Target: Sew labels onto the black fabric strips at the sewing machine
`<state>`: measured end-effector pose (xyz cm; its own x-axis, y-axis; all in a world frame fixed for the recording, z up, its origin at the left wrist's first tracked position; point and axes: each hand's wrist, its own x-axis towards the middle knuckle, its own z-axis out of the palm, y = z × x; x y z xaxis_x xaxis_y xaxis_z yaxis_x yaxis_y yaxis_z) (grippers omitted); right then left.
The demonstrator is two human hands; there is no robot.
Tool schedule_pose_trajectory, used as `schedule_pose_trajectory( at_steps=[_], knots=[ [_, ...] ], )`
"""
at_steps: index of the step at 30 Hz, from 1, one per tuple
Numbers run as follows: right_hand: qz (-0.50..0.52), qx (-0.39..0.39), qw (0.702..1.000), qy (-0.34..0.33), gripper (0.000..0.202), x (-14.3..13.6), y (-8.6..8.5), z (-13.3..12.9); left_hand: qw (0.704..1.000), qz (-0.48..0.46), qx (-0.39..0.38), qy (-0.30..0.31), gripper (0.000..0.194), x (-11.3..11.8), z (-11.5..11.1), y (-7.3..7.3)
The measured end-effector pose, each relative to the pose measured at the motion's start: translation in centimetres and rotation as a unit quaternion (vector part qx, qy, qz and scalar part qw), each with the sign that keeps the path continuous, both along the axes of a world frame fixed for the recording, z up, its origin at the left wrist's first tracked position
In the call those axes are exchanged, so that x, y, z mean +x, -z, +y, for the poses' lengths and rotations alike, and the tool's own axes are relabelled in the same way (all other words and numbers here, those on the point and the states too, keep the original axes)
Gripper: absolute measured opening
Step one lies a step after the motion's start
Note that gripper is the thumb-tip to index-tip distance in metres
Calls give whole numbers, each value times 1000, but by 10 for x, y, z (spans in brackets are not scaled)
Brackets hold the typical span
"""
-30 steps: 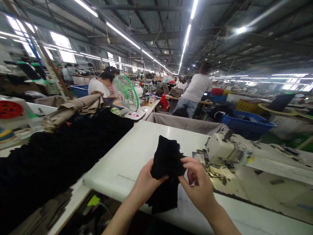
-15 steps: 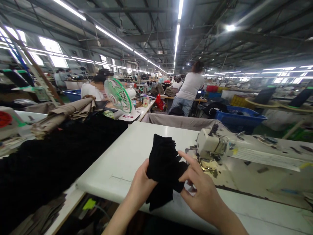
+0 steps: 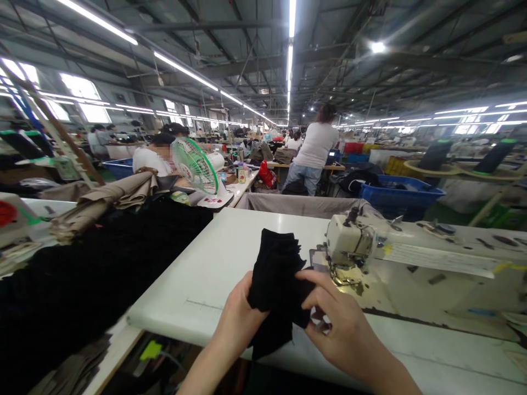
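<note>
A stack of black fabric pieces is held up above the pale sewing table, its layered edges fanned on the right side. My left hand grips the stack from the lower left, the fingers hidden behind the cloth. At the right edge, my right hand pinches the fabric, with the index finger lying on the layers and the thumb below. A lower flap of the cloth hangs down past the table's front edge. Just right of the stack stands the sewing machine, its needle area near my right fingertips.
A heap of black fabric covers the left side, with rolled beige cloth behind it. A green-rimmed fan stands beyond the table. Blue bins and thread cones are at the right. Co-workers are farther back.
My right index finger, raised and stretched along the layer edges before, has bent down onto the fabric. The stack stays in my left hand. The view has shifted slightly.
</note>
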<state>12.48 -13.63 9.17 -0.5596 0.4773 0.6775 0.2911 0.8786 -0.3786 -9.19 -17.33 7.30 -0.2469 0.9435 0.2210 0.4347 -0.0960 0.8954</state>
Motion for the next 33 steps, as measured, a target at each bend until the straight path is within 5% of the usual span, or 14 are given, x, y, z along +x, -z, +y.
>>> schedule_pose_trajectory(
  at_steps=[8,14,17,24,33],
  knots=[
    [41,-19,999,8,38,0,4,2,999,10,1,38,28,0,0,4],
    [38,-71,997,-4,89,-2,3,-1,1000,9,-2,30,26,-1,3,10],
    [29,-92,995,-21,98,-3,2,0,999,32,5,32,26,-3,2,10],
    [19,-92,995,-18,85,0,6,0,995,101,21,2,27,-4,0,4],
    [35,74,997,11,63,1,7,8,998,54,10,-4,26,6,4,4]
  ],
)
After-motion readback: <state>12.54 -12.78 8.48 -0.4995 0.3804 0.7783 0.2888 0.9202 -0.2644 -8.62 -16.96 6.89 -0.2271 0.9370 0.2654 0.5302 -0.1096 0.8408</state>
